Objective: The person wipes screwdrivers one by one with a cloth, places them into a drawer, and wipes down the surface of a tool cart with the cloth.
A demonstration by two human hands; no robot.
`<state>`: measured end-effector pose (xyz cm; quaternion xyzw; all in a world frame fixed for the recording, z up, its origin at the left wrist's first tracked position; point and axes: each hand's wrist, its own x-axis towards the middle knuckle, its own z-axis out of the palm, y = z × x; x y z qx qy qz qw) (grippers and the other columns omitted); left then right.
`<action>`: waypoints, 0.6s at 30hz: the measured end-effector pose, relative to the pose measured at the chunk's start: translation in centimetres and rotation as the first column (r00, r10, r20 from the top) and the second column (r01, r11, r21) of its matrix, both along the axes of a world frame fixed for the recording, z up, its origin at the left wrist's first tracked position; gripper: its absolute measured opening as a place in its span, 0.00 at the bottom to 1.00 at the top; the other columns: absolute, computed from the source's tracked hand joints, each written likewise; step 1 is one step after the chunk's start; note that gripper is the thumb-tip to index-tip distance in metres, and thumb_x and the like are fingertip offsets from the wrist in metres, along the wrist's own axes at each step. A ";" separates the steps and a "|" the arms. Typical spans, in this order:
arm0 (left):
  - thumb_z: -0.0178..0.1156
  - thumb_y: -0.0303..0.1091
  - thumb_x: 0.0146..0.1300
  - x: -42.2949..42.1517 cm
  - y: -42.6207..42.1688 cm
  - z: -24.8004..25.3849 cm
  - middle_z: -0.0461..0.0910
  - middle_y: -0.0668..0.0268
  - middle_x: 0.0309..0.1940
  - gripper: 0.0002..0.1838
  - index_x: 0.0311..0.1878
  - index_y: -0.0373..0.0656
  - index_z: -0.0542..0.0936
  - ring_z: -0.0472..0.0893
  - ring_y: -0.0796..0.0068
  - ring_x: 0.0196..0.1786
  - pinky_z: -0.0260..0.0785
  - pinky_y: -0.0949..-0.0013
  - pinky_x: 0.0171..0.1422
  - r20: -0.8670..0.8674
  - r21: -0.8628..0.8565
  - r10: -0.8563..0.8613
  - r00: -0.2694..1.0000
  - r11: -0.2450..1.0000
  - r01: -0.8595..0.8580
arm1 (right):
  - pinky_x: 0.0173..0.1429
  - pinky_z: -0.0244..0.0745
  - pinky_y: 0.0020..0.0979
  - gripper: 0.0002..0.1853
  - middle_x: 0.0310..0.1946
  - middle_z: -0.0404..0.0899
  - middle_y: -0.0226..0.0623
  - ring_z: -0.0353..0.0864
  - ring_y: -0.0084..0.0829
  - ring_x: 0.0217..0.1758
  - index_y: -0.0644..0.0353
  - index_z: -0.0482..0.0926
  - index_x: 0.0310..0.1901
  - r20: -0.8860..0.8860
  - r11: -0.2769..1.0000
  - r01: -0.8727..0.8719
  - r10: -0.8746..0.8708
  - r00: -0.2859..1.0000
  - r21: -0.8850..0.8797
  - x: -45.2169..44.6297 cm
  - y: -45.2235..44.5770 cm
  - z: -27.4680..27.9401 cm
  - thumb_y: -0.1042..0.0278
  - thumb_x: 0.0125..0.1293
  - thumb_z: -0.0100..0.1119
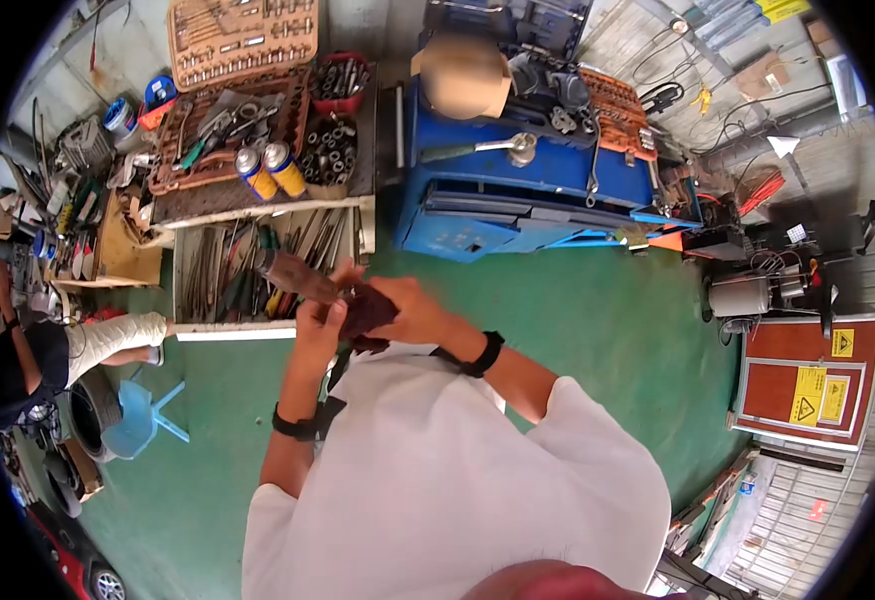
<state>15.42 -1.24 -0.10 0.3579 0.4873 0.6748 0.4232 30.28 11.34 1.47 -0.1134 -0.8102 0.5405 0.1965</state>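
Observation:
My left hand (319, 325) is closed around the near end of a brownish, bottle-like tool (297, 277), whose far end points up and left over the open drawer. In my right hand (409, 312) is a dark red cloth (365, 312), pressed against the tool's near end. Both hands are close together in front of my chest, by the right front of the drawer. Long files and screwdrivers (227, 275) fill the drawer (237, 330) beneath the tool. The fingertips are partly hidden by the cloth.
Two spray cans (270, 172), socket cases (242, 40) and a tray of sockets (327, 152) sit on the bench. A blue tool cabinet (457, 215) holds a ratchet (487, 148). At left are a person (32, 360) and a blue stool (135, 420).

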 end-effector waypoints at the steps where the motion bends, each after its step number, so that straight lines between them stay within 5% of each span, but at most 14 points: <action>1: 0.52 0.47 0.76 0.6 1.1 0.5 0.74 0.55 0.66 0.26 0.63 0.31 0.74 0.73 0.66 0.67 0.61 0.63 0.73 0.070 -0.059 -0.088 0.994 0.994 0.093 | 0.43 0.77 0.41 0.22 0.36 0.80 0.50 0.81 0.53 0.39 0.63 0.75 0.46 -0.084 0.999 0.046 -0.048 0.995 -0.026 0.0 0.3 -0.2 0.66 0.51 0.74; 7: 0.44 0.42 0.81 2.7 5.5 1.6 0.79 0.56 0.55 0.19 0.43 0.35 0.76 0.78 0.64 0.60 0.65 0.62 0.70 0.004 -0.092 0.058 0.998 0.994 -0.057 | 0.45 0.76 0.44 0.24 0.38 0.80 0.52 0.80 0.55 0.41 0.64 0.73 0.48 0.005 0.997 0.075 -0.075 0.997 0.004 1.4 4.4 -0.4 0.68 0.52 0.72; 9: 0.44 0.43 0.80 3.0 6.9 -0.2 0.79 0.59 0.46 0.18 0.38 0.39 0.72 0.79 0.65 0.55 0.69 0.61 0.65 0.037 0.043 0.179 0.983 0.983 -0.181 | 0.45 0.77 0.43 0.24 0.38 0.81 0.52 0.80 0.55 0.41 0.63 0.74 0.49 0.169 0.997 -0.001 -0.013 0.986 0.078 2.8 6.0 -1.1 0.68 0.51 0.73; 10: 0.42 0.42 0.81 3.6 7.8 0.4 0.74 0.62 0.34 0.17 0.37 0.41 0.67 0.77 0.70 0.41 0.74 0.64 0.54 0.037 0.058 0.227 0.973 0.972 -0.229 | 0.45 0.77 0.43 0.24 0.38 0.81 0.52 0.80 0.55 0.41 0.63 0.74 0.49 0.163 0.997 0.007 -0.019 0.986 0.077 3.7 6.9 -1.7 0.68 0.51 0.73; 11: 0.42 0.42 0.81 3.7 8.4 0.7 0.74 0.62 0.34 0.17 0.37 0.41 0.67 0.77 0.70 0.41 0.74 0.64 0.54 0.034 0.058 0.225 0.974 0.972 -0.227 | 0.46 0.78 0.42 0.25 0.38 0.81 0.50 0.81 0.52 0.41 0.63 0.74 0.50 0.181 0.994 0.009 -0.028 0.983 0.105 4.8 7.9 -2.3 0.67 0.52 0.73; 13: 0.43 0.44 0.81 3.8 8.9 0.9 0.65 0.68 0.29 0.18 0.35 0.42 0.66 0.69 0.76 0.32 0.71 0.67 0.42 0.299 0.033 0.302 0.905 0.945 -0.326 | 0.47 0.78 0.41 0.25 0.38 0.82 0.48 0.83 0.50 0.41 0.63 0.74 0.51 0.200 0.992 0.001 -0.026 0.979 0.125 6.7 9.2 -3.2 0.66 0.53 0.73; 16: 0.45 0.43 0.80 3.7 9.3 0.6 0.61 0.74 0.26 0.16 0.36 0.46 0.66 0.62 0.83 0.27 0.59 0.73 0.32 0.055 -0.147 0.327 0.943 0.937 -0.316 | 0.56 0.77 0.35 0.27 0.49 0.82 0.41 0.81 0.31 0.51 0.61 0.74 0.59 0.157 0.900 0.321 -0.286 0.945 -0.296 8.6 10.6 -4.9 0.60 0.61 0.71; 17: 0.46 0.43 0.80 3.8 9.6 0.5 0.58 0.77 0.24 0.14 0.36 0.48 0.67 0.58 0.87 0.25 0.52 0.75 0.28 -0.069 -0.232 0.304 0.950 0.922 -0.312 | 0.56 0.77 0.35 0.27 0.49 0.82 0.41 0.81 0.31 0.51 0.61 0.74 0.59 0.160 0.895 0.331 -0.295 0.942 -0.299 8.9 10.9 -5.7 0.60 0.61 0.71; 18: 0.48 0.47 0.77 4.1 10.2 0.5 0.57 0.80 0.22 0.16 0.35 0.48 0.68 0.55 0.89 0.24 0.47 0.77 0.26 -0.096 -0.276 0.230 0.968 0.929 -0.248 | 0.58 0.76 0.34 0.27 0.52 0.80 0.39 0.80 0.30 0.53 0.61 0.73 0.60 0.047 0.692 0.265 -0.317 0.947 -0.671 8.6 11.3 -5.1 0.59 0.63 0.68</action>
